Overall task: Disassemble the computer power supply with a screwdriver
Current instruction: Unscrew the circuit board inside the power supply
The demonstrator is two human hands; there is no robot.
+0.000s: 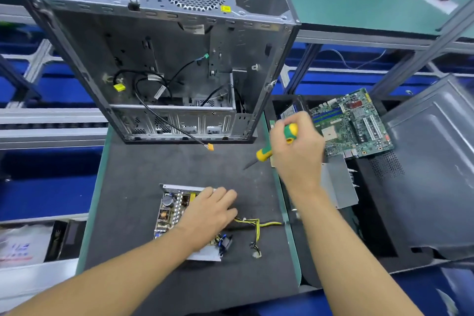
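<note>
Grey mat: L hand fingers flat on PSU; R hand grips screwdriver nr right edge. Loose PSU may skid.

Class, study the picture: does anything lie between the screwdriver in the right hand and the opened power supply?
Nothing visible: only bare mat separates the screwdriver from the power supply. The left hand rests on top of it.

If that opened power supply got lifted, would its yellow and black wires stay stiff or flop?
Probably flop: the yellow and black wires lie in loose bends on the mat, so they look limp. They would likely trail behind the power supply, since they seem to run into it beneath the left hand. Their plug ends might snag.
</note>
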